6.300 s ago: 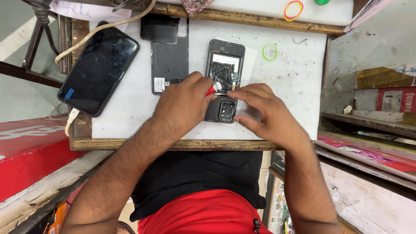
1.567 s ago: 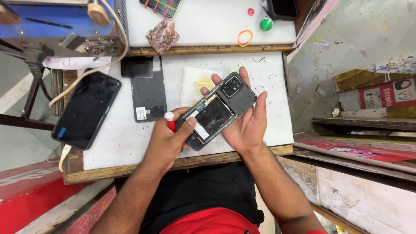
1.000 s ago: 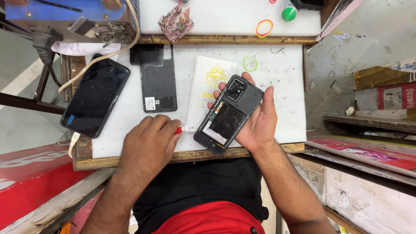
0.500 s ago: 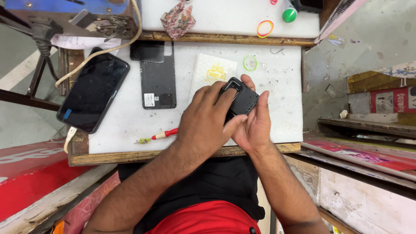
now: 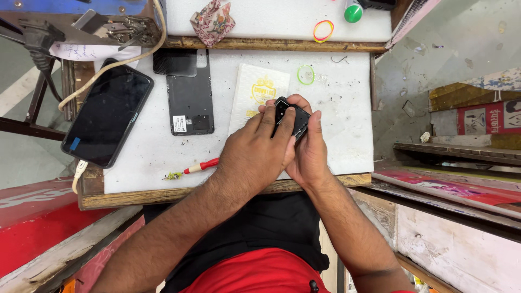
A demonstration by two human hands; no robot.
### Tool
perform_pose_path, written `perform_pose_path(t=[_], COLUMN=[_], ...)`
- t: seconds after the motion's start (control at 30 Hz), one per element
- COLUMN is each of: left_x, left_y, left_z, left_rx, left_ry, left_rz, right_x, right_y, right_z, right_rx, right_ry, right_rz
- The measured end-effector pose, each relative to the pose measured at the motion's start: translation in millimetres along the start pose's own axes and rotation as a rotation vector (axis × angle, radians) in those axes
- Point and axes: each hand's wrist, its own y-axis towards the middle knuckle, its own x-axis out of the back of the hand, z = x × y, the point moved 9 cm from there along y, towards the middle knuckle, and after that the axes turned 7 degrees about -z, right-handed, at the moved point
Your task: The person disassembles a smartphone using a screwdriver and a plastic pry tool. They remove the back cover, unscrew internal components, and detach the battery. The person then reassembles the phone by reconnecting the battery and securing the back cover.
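Observation:
Both my hands are closed around a dark opened phone [image 5: 290, 113] held over the white work board [image 5: 347, 135]. My right hand [image 5: 310, 146] cradles it from below and the right. My left hand [image 5: 255, 146] lies across its top, fingers pressing on the camera end; most of the phone is hidden under them. A small screwdriver with a red handle [image 5: 195, 167] lies loose on the board just left of my left wrist. A pale printed packet [image 5: 259, 89] rests under and behind the phone.
A grey phone back cover [image 5: 190, 97] lies at the board's middle left. A black phone on a cable [image 5: 108, 119] sits at the left edge. Green ring [image 5: 305, 74], yellow ring [image 5: 323, 30], green cap [image 5: 353, 11] and crumpled cloth [image 5: 213, 20] lie farther back.
My left hand put the red screwdriver down on the board and moved right onto the phone. The phone, earlier tilted up in my right hand, is now covered by both hands.

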Motion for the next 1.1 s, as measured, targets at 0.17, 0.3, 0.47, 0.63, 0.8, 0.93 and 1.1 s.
perform_pose_path(t=[0.17,0.3,0.47,0.63,0.8,0.93,1.1], left_x=[-1,6,4,-1,-3,-3,7], left_y=[-2,-6,-10,-10,-11,-11,-5], left_z=[3,9,12,16,18,20,9], left_rx=[-0.027,-0.018,-0.047,-0.046,-0.064,-0.07,-0.141], left_ry=[0.009,-0.08,-0.069,-0.054,-0.047,-0.042,0.029], left_rz=[0.009,-0.034,-0.057,-0.063,-0.052,-0.051,-0.083], right_x=[-4,-7,-6,-7,-6,-6,-3], right_y=[-1,-2,-1,0,0,2,7], right_z=[-1,-2,-5,-4,-4,-5,-4], right_rx=[0.036,0.049,0.028,0.044,0.044,0.049,0.045], right_ry=[-0.004,0.005,-0.003,0.0,-0.009,-0.017,-0.039], right_rz=[-0.006,0.006,0.003,0.032,0.029,0.022,-0.041])
